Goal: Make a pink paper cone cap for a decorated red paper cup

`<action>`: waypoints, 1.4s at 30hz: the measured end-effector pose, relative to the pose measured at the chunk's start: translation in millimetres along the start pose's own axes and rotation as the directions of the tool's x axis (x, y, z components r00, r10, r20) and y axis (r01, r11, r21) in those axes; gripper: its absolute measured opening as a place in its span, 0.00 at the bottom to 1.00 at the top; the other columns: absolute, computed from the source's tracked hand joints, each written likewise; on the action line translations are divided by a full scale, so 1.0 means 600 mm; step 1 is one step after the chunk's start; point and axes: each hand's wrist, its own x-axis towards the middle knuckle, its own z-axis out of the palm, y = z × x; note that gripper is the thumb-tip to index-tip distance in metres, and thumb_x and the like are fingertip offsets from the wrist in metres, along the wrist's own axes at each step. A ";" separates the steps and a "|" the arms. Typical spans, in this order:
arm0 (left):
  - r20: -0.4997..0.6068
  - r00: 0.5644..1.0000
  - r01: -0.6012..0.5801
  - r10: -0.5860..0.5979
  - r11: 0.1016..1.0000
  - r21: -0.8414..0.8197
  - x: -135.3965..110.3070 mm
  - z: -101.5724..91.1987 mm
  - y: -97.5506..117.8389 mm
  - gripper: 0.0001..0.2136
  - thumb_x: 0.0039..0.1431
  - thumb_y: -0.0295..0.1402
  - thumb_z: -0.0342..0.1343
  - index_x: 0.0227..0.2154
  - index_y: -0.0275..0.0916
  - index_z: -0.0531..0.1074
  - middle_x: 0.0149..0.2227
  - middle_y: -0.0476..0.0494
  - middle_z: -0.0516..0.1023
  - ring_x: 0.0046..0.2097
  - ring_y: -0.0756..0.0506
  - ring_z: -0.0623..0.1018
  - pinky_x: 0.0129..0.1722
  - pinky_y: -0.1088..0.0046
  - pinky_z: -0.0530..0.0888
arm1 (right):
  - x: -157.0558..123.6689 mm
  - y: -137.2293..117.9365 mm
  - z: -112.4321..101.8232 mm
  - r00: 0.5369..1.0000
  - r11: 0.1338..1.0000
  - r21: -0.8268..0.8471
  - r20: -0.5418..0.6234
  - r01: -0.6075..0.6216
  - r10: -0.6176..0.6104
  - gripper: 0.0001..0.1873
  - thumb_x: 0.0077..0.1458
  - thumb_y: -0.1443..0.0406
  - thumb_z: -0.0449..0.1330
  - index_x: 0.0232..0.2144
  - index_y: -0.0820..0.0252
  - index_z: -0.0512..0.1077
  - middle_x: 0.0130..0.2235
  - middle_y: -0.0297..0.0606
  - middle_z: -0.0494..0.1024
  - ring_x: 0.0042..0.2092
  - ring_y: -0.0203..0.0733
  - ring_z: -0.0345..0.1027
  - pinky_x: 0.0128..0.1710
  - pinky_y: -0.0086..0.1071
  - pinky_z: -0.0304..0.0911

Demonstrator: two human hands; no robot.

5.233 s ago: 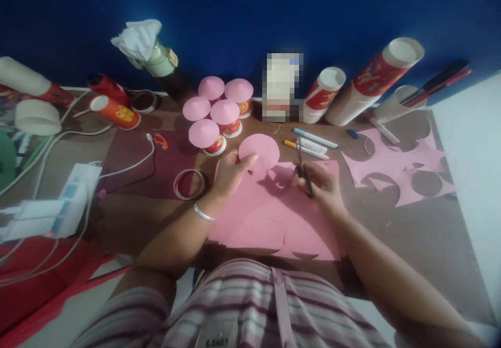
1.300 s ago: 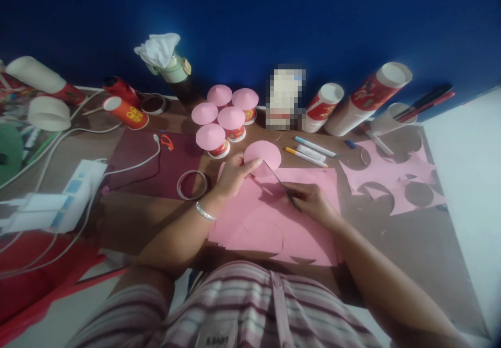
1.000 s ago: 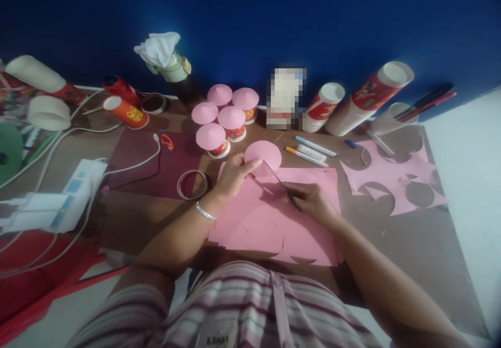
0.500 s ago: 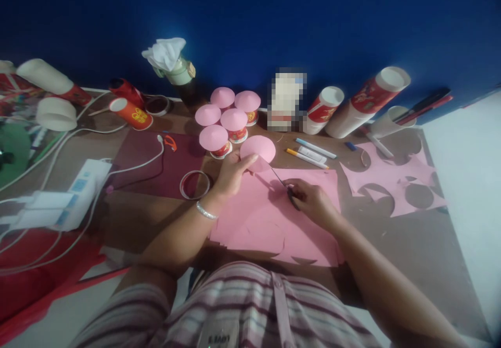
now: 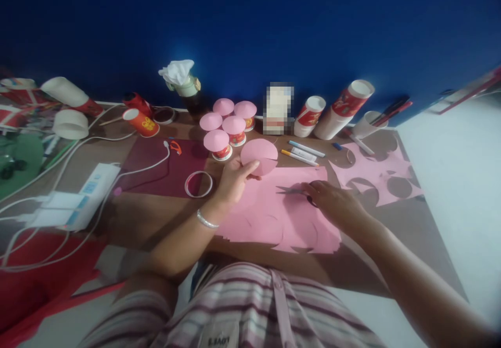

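Observation:
Between thumb and fingers, my left hand [image 5: 237, 178] holds a pink paper circle [image 5: 256, 152] with a slit running in from its right edge. To the right, my right hand [image 5: 332, 196] is closed round the handles of a pair of scissors [image 5: 293, 190]. The blades are slightly parted and point left, away from the circle. Both hands are over a stack of pink paper sheets [image 5: 250, 223]. Behind my left hand stand several small red paper cups, topped by pink paper cones [image 5: 216, 140].
Markers [image 5: 307, 148] lie behind the stack. Cut pink scrap [image 5: 368, 181] spreads on the right. A tape roll [image 5: 198, 184], white power strip [image 5: 92, 196] and cables are at left. Stacked paper cups [image 5: 344, 109], a pen cup [image 5: 370, 124] and a tissue-topped jar [image 5: 183, 84] stand along the blue wall.
The scissors have come out of the circle's edge and moved right with my right hand. A slit now shows in the circle. The camera view has shifted.

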 end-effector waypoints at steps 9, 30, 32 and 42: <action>0.017 1.000 0.013 -0.013 1.000 -0.002 -0.042 0.012 -0.010 0.16 0.54 0.40 0.68 0.41 0.36 0.79 0.39 0.41 0.82 0.39 0.46 0.79 0.33 0.73 0.78 | -0.013 0.006 -0.011 1.000 0.999 -0.040 0.007 -0.021 0.021 0.20 0.65 0.73 0.51 0.52 0.57 0.77 0.48 0.48 0.81 0.46 0.49 0.76 0.34 0.35 0.65; 0.035 0.999 -0.034 0.021 0.891 0.452 0.005 0.003 -0.011 0.12 0.54 0.40 0.66 0.25 0.38 0.74 0.27 0.50 0.73 0.32 0.50 0.69 0.35 0.74 0.67 | 0.094 -0.063 -0.007 0.970 0.245 0.968 -0.002 -0.059 0.244 0.19 0.51 0.50 0.68 0.25 0.60 0.76 0.27 0.36 0.77 0.29 0.37 0.67 0.29 0.32 0.62; 0.038 0.999 -0.030 0.013 0.860 0.510 0.012 0.002 -0.014 0.12 0.54 0.39 0.65 0.23 0.38 0.72 0.26 0.51 0.72 0.30 0.50 0.69 0.33 0.73 0.66 | 0.101 -0.065 -0.003 0.960 0.228 0.973 -0.020 -0.046 0.279 0.18 0.52 0.51 0.68 0.25 0.59 0.75 0.27 0.36 0.76 0.28 0.37 0.65 0.29 0.32 0.62; 0.012 1.000 0.005 -0.014 0.847 0.532 0.030 -0.009 -0.029 0.08 0.53 0.35 0.64 0.24 0.39 0.72 0.25 0.50 0.73 0.30 0.49 0.70 0.33 0.73 0.66 | 0.127 -0.074 0.012 0.906 0.158 0.986 -0.117 0.056 0.406 0.17 0.53 0.52 0.68 0.24 0.57 0.74 0.37 0.38 0.73 0.40 0.42 0.67 0.35 0.33 0.65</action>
